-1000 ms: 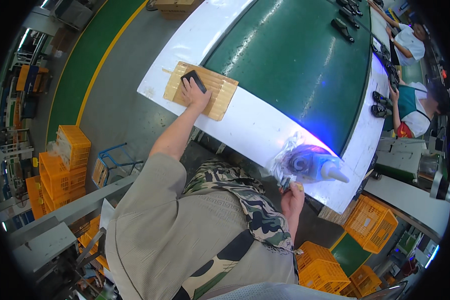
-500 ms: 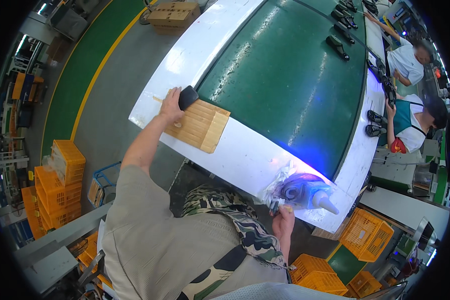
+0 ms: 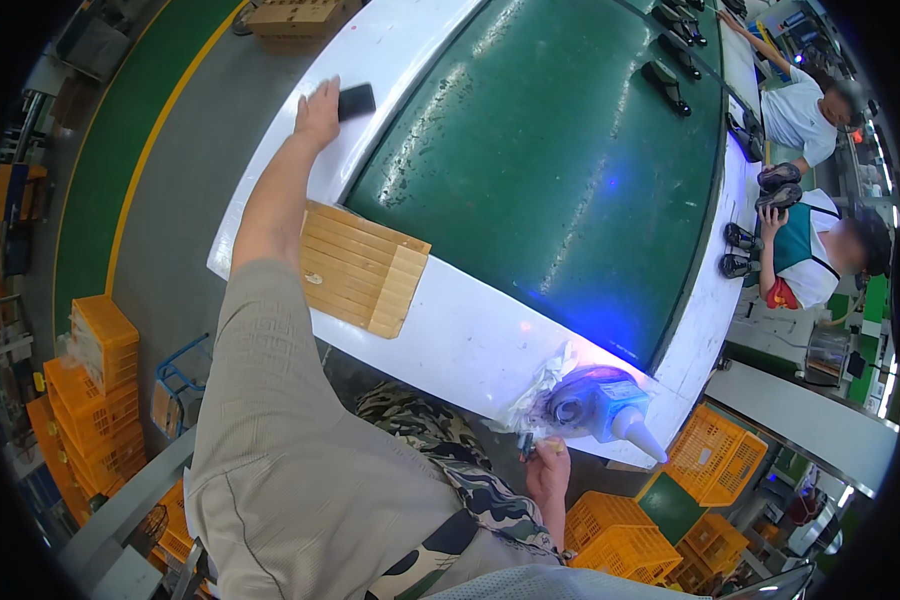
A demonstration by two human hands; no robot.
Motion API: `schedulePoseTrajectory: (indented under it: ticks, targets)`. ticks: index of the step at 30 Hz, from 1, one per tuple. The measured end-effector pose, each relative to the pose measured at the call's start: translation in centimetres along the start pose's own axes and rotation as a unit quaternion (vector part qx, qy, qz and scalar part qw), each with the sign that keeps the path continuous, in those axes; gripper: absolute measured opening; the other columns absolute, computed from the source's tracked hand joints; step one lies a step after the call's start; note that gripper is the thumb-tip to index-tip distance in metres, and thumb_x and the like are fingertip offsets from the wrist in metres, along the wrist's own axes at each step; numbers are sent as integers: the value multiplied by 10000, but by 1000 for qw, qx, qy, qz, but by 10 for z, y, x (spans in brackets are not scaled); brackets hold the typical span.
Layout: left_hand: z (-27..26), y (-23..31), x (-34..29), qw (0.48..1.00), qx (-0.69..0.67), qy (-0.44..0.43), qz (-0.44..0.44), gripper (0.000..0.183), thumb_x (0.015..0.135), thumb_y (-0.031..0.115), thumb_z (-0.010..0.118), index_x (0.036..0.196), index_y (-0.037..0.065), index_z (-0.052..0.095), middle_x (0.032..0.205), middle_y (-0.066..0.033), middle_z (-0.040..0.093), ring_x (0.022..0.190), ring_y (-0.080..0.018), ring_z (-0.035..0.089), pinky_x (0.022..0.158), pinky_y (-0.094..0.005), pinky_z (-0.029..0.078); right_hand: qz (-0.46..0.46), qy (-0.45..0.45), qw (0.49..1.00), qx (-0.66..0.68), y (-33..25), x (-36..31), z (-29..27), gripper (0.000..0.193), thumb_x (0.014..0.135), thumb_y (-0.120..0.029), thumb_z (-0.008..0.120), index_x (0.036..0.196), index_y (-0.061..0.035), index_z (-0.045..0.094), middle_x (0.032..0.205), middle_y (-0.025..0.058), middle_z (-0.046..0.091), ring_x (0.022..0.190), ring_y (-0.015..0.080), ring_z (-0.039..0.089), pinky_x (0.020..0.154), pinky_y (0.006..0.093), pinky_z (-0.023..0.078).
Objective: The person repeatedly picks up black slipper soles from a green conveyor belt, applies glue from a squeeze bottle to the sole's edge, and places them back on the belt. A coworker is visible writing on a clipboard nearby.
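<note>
My left hand [image 3: 317, 118] reaches over the white table border [image 3: 460, 318], its fingers against the left edge of a flat black phone-like slab [image 3: 357, 101]. Nearer me lies a ribbed piece of brown cardboard [image 3: 362, 268]. At the lower right my right hand [image 3: 547, 470] is closed around a small dark object [image 3: 526, 446], too small to name. Just beyond that hand rests a bluish bottle with a pointed nozzle [image 3: 610, 408], lit by blue light. Crumpled clear plastic [image 3: 542, 392] lies against it.
The table has a green surface [image 3: 530, 170] with several black shoes [image 3: 666, 88] along its far right. Two people work on the right side; the nearer one holds a dark shoe [image 3: 778, 186]. Orange crates [image 3: 95, 400] stack at the left, with others [image 3: 712, 455] at the lower right.
My left hand and the black slab have moved away from the cardboard, farther up the white border. The nearer person has lifted a shoe. My right hand stays beside the bottle.
</note>
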State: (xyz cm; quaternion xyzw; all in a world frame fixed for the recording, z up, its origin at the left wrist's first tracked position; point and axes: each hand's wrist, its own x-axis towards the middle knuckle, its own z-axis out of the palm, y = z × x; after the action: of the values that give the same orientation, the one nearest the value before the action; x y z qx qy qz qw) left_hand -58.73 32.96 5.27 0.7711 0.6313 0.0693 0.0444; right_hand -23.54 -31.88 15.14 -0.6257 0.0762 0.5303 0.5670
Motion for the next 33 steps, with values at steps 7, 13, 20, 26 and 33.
schedulePoseTrajectory:
  ticks: [7,13,20,26,33]
  targets:
    - [54,22,-26,978,-102,150,-104,712,798,243,681,1413,50,381,1501,-167,329,1427,-327,250,1170,-539,163,9,0,1000,-3,-1,3,19,149,854,-38,648,907,-69,513,821,98,607,725,220,601,622,369,508]
    - [56,4,-21,921,-150,222,-282,853,722,416,769,1392,42,398,1498,-202,325,1426,-344,241,1169,-566,115,12,-9,1000,1,3,15,31,130,862,-50,640,895,-65,515,844,113,620,746,233,612,626,370,511]
    - [52,11,-5,929,-114,219,-277,824,672,524,776,1285,45,503,1291,-167,541,1290,-324,415,1152,-563,161,5,3,1000,13,11,19,44,161,846,-79,663,913,-63,517,864,112,619,754,236,616,627,367,516]
    - [57,-2,9,939,-91,217,-250,797,675,575,743,1221,25,554,1214,-160,622,1254,-339,472,1126,-605,196,1,5,1000,16,6,20,50,183,846,-79,658,928,-71,495,868,95,596,764,221,600,640,361,501]
    - [72,-25,-17,957,-155,200,-141,898,663,601,755,1294,11,507,1364,-188,504,1283,-352,447,1132,-558,215,3,-31,999,26,22,19,30,168,848,-59,647,926,-76,499,855,71,570,782,215,587,659,368,493]
